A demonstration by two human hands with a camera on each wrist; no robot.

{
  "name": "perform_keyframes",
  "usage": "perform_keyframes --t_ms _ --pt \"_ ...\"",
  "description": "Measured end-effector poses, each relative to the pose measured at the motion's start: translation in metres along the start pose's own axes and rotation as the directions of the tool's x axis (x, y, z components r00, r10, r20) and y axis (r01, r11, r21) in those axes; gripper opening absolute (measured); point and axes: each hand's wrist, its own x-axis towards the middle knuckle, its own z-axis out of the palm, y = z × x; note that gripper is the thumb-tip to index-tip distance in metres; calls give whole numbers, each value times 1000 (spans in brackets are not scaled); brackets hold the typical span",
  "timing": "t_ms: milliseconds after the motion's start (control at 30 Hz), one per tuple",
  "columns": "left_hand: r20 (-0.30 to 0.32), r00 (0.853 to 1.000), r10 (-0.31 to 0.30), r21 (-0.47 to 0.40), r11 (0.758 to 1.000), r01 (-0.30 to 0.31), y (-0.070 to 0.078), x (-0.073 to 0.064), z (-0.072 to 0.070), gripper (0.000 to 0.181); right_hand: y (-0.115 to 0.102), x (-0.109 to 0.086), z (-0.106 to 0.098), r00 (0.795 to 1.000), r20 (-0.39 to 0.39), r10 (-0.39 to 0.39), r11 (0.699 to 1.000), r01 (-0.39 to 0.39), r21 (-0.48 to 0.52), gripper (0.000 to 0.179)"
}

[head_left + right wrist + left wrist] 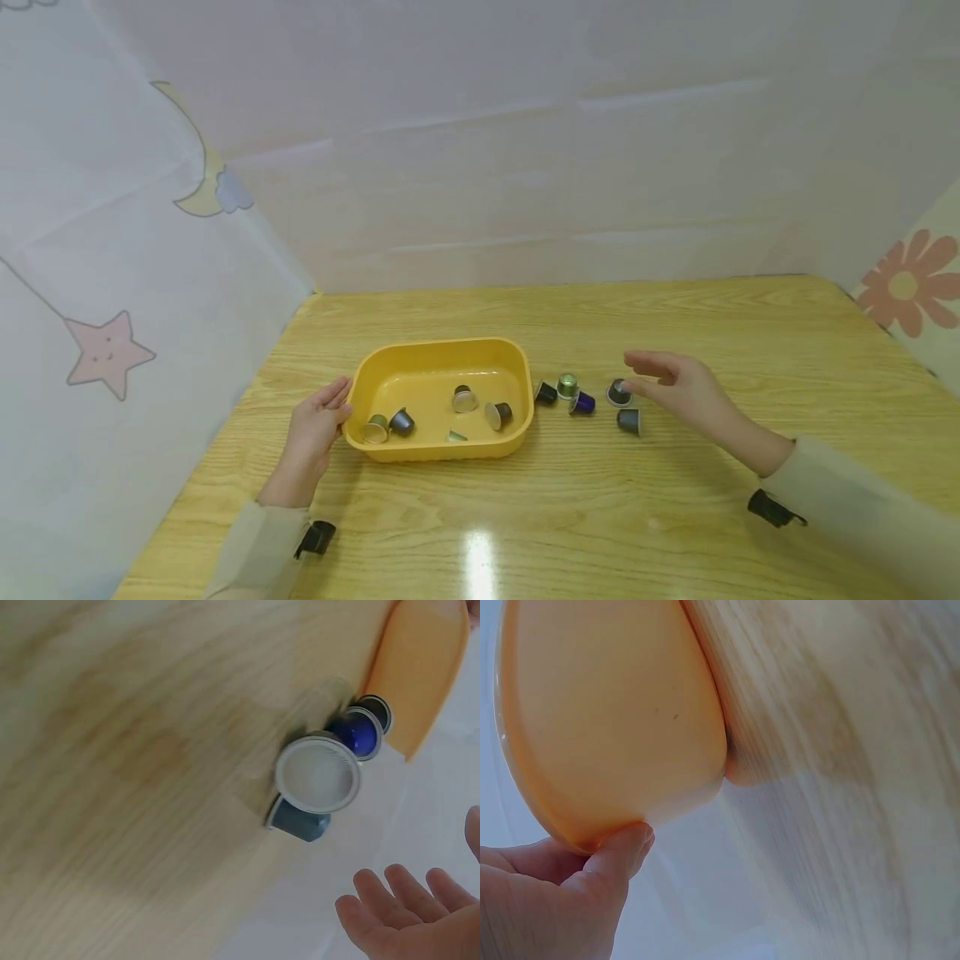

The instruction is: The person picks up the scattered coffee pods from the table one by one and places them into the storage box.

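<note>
My left hand (311,423) pinches the left end of a yellow plastic tub (442,452), with the thumb against the outer wall in the left wrist view. Several coffee capsules lie inside, among them a blue-grey one (402,422) and a dark one (498,415). My right hand (686,387) is over the table right of the tub, fingers loosely extended and holding nothing. Near its thumb tip in the head view is a dark capsule (619,393) with a wide silver rim. A grey capsule (628,421) lies on its side just below it.
Between the tub and my right hand, a black capsule (546,392), a green capsule (567,385) and a purple capsule (582,403) sit close together on the wooden table (480,492). A wall covering (480,167) with printed figures stands behind the table.
</note>
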Motion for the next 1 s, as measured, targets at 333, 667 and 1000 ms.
perform_keyframes --t_ms 333,667,1000 --pt "12 1000 -9 -1 1000 9 -1 0 -1 55 18 -15 5 996 85 -16 997 22 -69 53" --pt "7 1000 -9 1 1000 9 0 0 -1 55 28 -22 14 995 99 10 994 1 -107 57" --pt "2 1000 -13 4 1000 13 1 0 0 55 38 -23 21 996 91 -15 985 30 -172 60"
